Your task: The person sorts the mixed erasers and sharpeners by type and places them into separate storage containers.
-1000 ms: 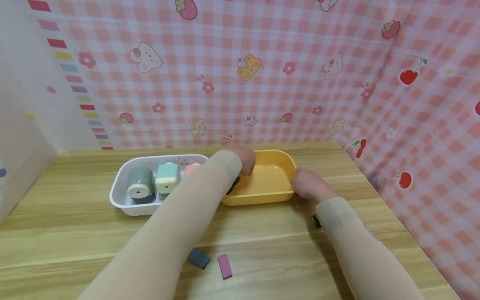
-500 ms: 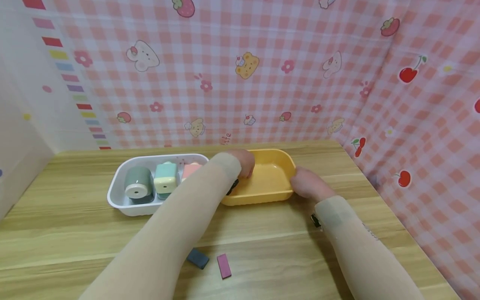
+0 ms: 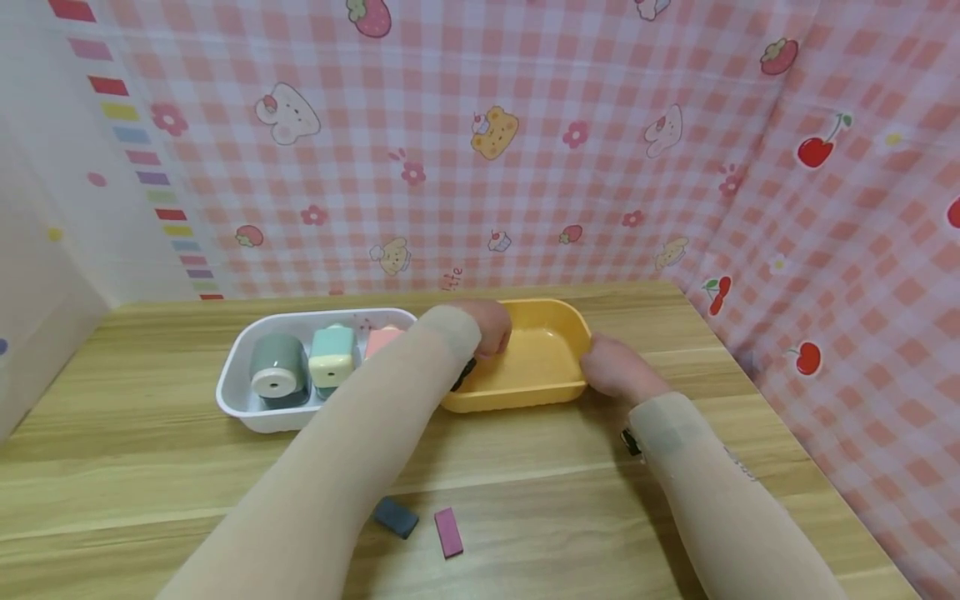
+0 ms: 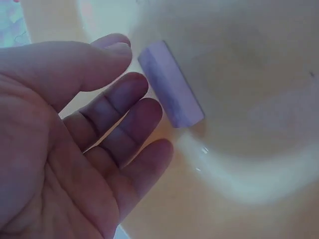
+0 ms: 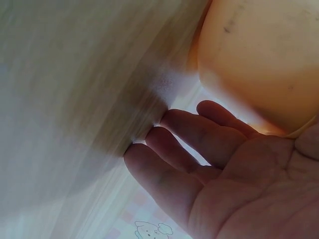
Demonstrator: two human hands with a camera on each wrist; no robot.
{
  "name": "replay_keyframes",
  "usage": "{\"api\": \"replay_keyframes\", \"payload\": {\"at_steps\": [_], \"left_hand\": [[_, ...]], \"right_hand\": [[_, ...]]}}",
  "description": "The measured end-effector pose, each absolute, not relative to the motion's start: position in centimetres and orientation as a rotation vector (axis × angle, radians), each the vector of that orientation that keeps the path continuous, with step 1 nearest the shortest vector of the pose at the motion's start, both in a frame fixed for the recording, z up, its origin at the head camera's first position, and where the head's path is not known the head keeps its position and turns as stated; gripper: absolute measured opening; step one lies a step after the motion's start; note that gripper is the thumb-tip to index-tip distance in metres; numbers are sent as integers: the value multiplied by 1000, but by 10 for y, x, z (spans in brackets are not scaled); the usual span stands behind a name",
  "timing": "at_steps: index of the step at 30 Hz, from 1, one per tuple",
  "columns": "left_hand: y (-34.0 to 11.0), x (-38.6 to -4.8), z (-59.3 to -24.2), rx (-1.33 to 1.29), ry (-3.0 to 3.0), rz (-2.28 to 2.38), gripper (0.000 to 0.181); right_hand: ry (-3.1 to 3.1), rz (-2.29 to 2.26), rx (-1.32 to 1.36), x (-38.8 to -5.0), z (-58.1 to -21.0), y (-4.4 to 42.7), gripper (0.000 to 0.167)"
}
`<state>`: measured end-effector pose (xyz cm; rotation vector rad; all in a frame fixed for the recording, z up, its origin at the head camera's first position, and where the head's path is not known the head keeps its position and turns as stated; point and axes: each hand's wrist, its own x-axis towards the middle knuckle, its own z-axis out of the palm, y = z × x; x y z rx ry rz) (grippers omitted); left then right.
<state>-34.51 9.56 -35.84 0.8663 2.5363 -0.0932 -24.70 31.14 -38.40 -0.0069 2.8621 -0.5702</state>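
Inside the yellow tray (image 3: 540, 358), a small pale purple-pink block (image 4: 172, 84) lies on the bottom. My left hand (image 3: 487, 327) reaches in over the tray's left part, its thumb and loosely bent fingers beside the block's end; in the left wrist view the block is beyond the fingertips, not between them. My right hand (image 3: 618, 367) is at the tray's right end, against its outer side. In the right wrist view its fingers (image 5: 159, 174) stretch down and the tips touch the table; its thumb is hidden.
A white tray (image 3: 243, 408) on the left holds a grey-green cylinder (image 3: 278, 358), a mint and cream cube (image 3: 332, 354) and a pink item (image 3: 382, 337), partly behind my left arm. A dark grey block (image 3: 395, 517) and a magenta block (image 3: 448, 533) lie nearer me. A checked cloth hangs behind.
Both hands stay almost where they were at the yellow tray. A sliver of pink shows under my left fingertips now. The trays and loose blocks have not moved.
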Motion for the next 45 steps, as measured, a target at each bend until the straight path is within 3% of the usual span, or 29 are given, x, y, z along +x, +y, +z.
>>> {"api": "replay_keyframes", "payload": {"at_steps": [14,25,37,45], "left_hand": [[59,-314,-300,998,2569,108,36],[-6,-278,-271,1142,2703,168,29],[-54,-206,-294,1325,2758,18,21],[-74,-172,-316,1254,2695,-36,24]], "right_hand": [[2873,-561,-45,-245,-383,309,46],[2846,-590,-23,-245,-381,309,43],[2821,-632,-10,-242,-380,308,46],[2830,-625,-11,-242,-379,308,42]]}}
